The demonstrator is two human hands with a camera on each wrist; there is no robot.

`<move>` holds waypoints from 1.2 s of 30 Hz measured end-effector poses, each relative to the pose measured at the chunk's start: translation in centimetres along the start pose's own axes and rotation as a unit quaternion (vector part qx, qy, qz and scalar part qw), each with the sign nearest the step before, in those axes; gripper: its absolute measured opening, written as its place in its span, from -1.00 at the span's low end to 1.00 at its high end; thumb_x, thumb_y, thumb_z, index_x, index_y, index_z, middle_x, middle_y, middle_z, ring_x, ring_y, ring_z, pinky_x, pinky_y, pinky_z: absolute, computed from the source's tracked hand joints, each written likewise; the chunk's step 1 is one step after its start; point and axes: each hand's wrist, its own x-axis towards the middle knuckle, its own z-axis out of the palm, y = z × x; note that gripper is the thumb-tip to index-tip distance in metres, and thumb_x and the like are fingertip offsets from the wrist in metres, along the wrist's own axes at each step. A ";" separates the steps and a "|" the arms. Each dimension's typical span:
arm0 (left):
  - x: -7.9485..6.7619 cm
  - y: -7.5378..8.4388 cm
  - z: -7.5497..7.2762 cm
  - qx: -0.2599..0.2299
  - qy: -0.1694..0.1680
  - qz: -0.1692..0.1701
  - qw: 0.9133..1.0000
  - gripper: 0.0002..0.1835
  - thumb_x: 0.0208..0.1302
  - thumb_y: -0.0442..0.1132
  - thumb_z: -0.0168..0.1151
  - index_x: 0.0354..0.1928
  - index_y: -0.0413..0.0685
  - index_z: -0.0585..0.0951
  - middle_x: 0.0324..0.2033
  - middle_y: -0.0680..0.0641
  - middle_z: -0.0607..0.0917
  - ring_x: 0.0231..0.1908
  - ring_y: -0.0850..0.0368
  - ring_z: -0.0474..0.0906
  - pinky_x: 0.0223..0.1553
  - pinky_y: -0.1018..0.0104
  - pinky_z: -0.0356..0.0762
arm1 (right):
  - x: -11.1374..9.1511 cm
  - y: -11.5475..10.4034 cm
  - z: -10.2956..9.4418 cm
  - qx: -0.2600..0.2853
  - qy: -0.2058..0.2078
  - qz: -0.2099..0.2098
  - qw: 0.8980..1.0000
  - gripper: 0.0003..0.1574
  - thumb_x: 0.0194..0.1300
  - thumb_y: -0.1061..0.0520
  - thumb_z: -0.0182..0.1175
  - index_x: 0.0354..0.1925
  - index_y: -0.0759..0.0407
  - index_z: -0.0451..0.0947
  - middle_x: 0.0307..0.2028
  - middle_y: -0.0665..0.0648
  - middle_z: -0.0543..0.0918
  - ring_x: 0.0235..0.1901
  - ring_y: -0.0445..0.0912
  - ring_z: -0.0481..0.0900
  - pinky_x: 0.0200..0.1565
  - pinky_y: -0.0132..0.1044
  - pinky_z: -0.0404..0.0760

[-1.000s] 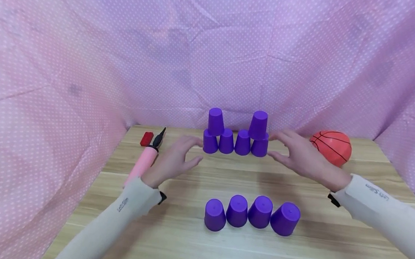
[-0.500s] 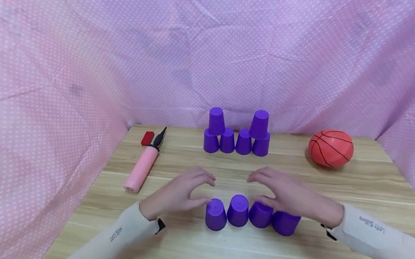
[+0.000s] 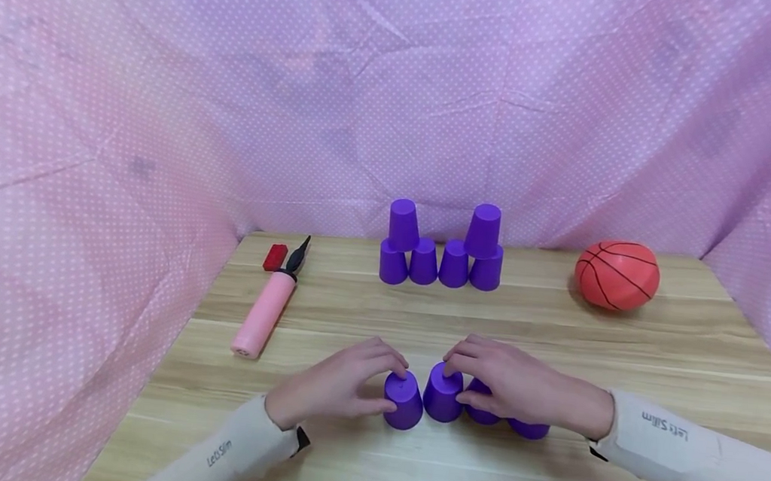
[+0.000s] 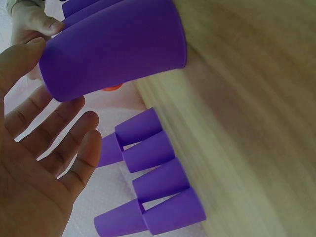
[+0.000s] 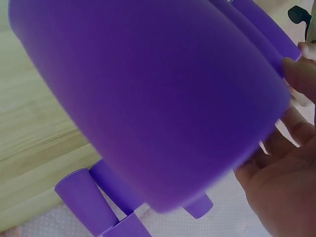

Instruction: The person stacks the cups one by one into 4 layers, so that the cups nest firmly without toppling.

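Several upside-down purple cups stand in a front row on the table. My left hand pinches the leftmost cup near its upturned base, thumb on the near side and fingers on the far side. My right hand holds the second cup the same way, with thumb and fingertips at its upper part. The third cup and the rightmost cup lie partly hidden under the right hand. In the right wrist view, a near cup covers most of the frame and hides some fingertips.
At the back stands a row of upside-down cups, with an upper cup on the left end and another upper cup on the right. A pink pump and red block lie left; a red ball sits right.
Both hands have come back from the rear cups to the front row and lowered onto its two left cups. The cups have stayed where they were.
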 end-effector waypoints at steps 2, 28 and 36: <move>0.0 0.1 0.1 -0.007 -0.001 -0.005 1.000 -0.61 0.18 -0.04 0.33 0.00 0.01 0.53 -0.03 0.13 0.54 0.02 0.30 0.40 0.08 0.45 0.35 | 0.1 0.0 0.0 0.002 0.002 0.003 1.000 -0.66 0.10 0.05 0.38 -0.14 -0.02 0.52 -0.13 -0.12 0.53 -0.12 -0.24 0.46 -0.08 -0.30 0.53; -0.3 0.3 0.3 -0.004 0.010 -0.010 1.000 -0.66 0.21 -0.05 0.30 -0.01 0.08 0.51 -0.06 0.20 0.52 -0.02 0.38 0.38 0.03 0.53 0.36 | 0.6 -0.4 0.3 -0.004 0.010 -0.001 1.000 -0.69 0.07 0.07 0.38 -0.21 0.02 0.52 -0.17 -0.11 0.51 -0.16 -0.23 0.48 -0.13 -0.31 0.54; -0.6 0.4 -0.6 -0.003 0.019 -0.033 0.999 -0.68 0.22 -0.06 0.28 -0.01 0.10 0.50 -0.03 0.17 0.50 -0.01 0.35 0.39 0.02 0.50 0.39 | 0.6 -0.4 -0.2 -0.004 0.028 -0.006 1.000 -0.68 0.06 0.06 0.38 -0.20 0.04 0.52 -0.16 -0.08 0.52 -0.17 -0.20 0.50 -0.15 -0.29 0.56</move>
